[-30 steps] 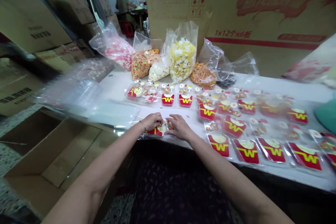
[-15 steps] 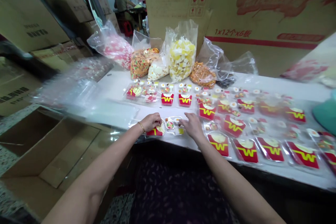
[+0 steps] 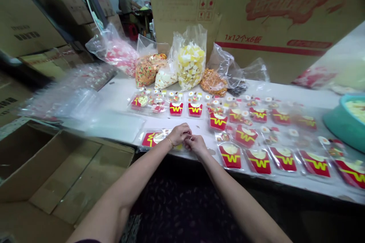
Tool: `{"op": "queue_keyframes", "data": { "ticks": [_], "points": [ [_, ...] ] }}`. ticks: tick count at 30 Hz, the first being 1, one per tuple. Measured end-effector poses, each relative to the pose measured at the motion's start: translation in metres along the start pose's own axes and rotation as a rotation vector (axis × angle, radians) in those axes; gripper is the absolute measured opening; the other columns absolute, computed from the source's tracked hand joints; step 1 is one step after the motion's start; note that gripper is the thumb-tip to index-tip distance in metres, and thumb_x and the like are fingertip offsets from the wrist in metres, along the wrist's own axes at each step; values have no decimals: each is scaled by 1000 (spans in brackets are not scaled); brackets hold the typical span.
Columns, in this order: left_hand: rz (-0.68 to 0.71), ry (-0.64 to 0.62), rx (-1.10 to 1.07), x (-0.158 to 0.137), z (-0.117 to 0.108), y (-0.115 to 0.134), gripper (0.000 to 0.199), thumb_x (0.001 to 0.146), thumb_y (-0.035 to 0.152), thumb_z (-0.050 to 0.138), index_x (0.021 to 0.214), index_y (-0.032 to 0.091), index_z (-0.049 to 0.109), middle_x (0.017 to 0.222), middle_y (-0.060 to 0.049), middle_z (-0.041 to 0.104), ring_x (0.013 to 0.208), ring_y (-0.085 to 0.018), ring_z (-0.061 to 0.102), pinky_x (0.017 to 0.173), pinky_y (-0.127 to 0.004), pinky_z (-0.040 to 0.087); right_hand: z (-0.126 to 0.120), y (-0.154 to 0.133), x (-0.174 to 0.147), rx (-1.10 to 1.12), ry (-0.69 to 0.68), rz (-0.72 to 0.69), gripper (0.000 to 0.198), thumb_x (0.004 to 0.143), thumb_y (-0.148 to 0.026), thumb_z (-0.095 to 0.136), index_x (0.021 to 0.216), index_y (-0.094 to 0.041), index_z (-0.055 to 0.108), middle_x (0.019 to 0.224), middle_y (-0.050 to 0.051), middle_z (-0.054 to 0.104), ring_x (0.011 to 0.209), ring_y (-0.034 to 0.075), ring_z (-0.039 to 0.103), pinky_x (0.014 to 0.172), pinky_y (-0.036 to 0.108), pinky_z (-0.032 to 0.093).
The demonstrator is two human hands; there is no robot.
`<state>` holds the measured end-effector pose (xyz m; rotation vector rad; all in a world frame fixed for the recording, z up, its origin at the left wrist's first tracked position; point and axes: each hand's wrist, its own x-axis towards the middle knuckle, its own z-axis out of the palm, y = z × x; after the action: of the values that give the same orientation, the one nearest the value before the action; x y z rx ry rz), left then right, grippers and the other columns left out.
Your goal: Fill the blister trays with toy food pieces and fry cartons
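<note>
My left hand and my right hand meet at the table's front edge, fingertips pinched together. Both are at the right end of a clear plastic pack lying sideways, and they hide that end. The pack holds a red fries-box piece with a yellow W-like mark and a pale part beside it. What the fingers grip, probably the pack's edge, is too small and covered to make out. Similar filled packs lie in rows to the right, and others lie just behind my hands.
Bags of small pieces, among them yellow and white ones, stand along the back. A turquoise basin sits at the right. Stacked clear sleeves lie left, above an open carton. A co-worker sits far behind.
My right hand has moved left to join my left hand, which has shifted right along the pack. Its middle is now covered. The view has turned slightly right, showing more of the basin.
</note>
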<state>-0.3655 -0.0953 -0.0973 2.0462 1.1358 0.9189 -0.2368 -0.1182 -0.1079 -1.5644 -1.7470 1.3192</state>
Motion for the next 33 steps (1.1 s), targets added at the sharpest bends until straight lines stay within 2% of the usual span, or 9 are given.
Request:
{"op": "queue_keyframes", "data": {
  "ticks": [3, 6, 10, 13, 16, 21, 26, 30, 33],
  "points": [
    [-131, 200, -106, -19, -21, -8, 32, 73, 20, 50, 105, 18, 56, 89, -3, 54, 68, -8, 51, 66, -23, 44, -24, -2, -8, -299, 124, -130, 30, 79, -23, 36, 82, -18, 66, 77, 5, 67, 73, 17, 60, 71, 29, 47],
    [-297, 498, -105, -45, -50, -19, 37, 76, 28, 47, 112, 18, 52, 89, -2, 54, 68, -8, 52, 66, -23, 45, -35, -13, -11, -506, 205, -359, 34, 82, -24, 35, 105, -20, 59, 107, 7, 59, 102, 18, 51, 88, 32, 39],
    [-355, 687, 99, -81, -83, -33, 36, 76, 33, 48, 106, 15, 56, 83, -3, 57, 74, -11, 54, 74, -25, 45, -15, -29, -3, -784, -80, -591, 80, 66, -54, 57, 133, -20, 29, 135, 11, 32, 123, 27, 27, 98, 41, 25],
    [-415, 734, 293, -110, -111, -48, 35, 76, 34, 46, 104, 16, 57, 83, -4, 58, 75, -13, 55, 75, -27, 46, 2, -35, 4, -940, -249, -623, 98, 54, -57, 64, 136, -24, 20, 135, 12, 30, 119, 33, 28, 95, 46, 23],
    [-509, 716, 487, -141, -141, -68, 36, 76, 36, 45, 104, 17, 55, 87, -6, 59, 82, -18, 56, 81, -33, 45, 0, -46, 14, -925, -244, -659, 92, 60, -52, 60, 136, -23, 19, 127, 13, 37, 110, 28, 36, 90, 41, 29],
    [-511, 469, 715, -165, -167, -97, 41, 71, 40, 52, 108, 20, 53, 112, -9, 56, 107, -24, 48, 94, -39, 35, -10, -108, 66, -902, -55, -738, 85, 64, -53, 56, 136, -26, 20, 130, 12, 32, 114, 31, 30, 90, 42, 28],
    [-640, 359, 784, -158, -168, -108, 45, 68, 43, 57, 108, 22, 54, 120, -10, 51, 113, -27, 43, 95, -41, 34, 26, -165, 143, -960, -50, -649, 81, 64, -57, 56, 134, -29, 25, 130, 12, 33, 114, 31, 33, 90, 43, 29],
    [-665, 343, 772, -156, -169, -108, 32, 71, 40, 55, 100, 25, 59, 117, -7, 53, 108, -25, 46, 91, -40, 37, 48, -162, 171, -1034, -147, -504, 90, 59, -65, 55, 135, -30, 21, 139, 11, 23, 123, 34, 22, 96, 51, 18],
    [-656, 348, 759, -154, -171, -105, 19, 74, 35, 52, 88, 25, 62, 110, -5, 57, 101, -23, 49, 88, -39, 39, 36, -147, 161, -1048, -115, -522, 93, 61, -68, 51, 137, -29, 12, 144, 7, 10, 129, 32, 8, 99, 54, 8]
  ]
}}
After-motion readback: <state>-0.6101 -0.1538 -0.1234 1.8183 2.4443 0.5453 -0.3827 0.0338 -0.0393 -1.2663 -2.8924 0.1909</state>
